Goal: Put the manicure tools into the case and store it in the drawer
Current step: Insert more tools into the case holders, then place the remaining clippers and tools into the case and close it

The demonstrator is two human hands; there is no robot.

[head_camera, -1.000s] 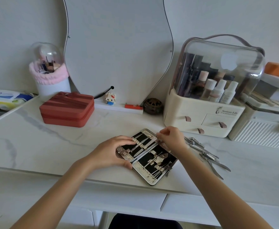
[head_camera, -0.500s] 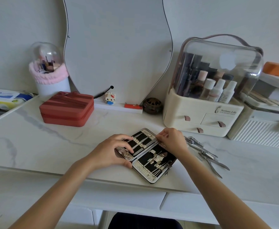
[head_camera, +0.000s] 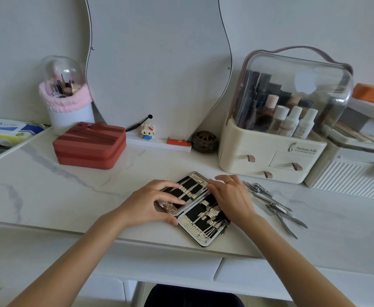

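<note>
So the white marble-look vanity top [head_camera: 48,196] takes up most of the view, with a big wavy-edged mirror [head_camera: 157,63] leaning against the wall at the back. On the right sits a cream plastic cosmetics organizer with a clear domed lid [head_camera: 281,120], bottles inside and small drawers with brown pull tabs along its front. Over on the left there's a flat red zip-around box [head_camera: 89,145], and behind it a white brush holder with a pink fluffy band and clear dome [head_camera: 67,96]. The thing that matters, the open black manicure case with silvery textured trim [head_camera: 194,209], lies flat near the front edge of the top, tilted diagonally, with a bunch of tools already tucked under its straps. The left hand [head_camera: 150,204] is on the case's left half, fingers laid over the straps and thumb at its near edge; can't tell if it's pressing a tool or just steadying the case. The right hand [head_camera: 232,198], gold ring on one finger, rests with fingers bent over the top of the right half, and I honestly can't tell whether it's pinching anything. Just to the right of the case, a loose pile of steel manicure tools [head_camera: 272,204] (clippers, nippers, scissors-type stuff) lies on the marble.
</note>
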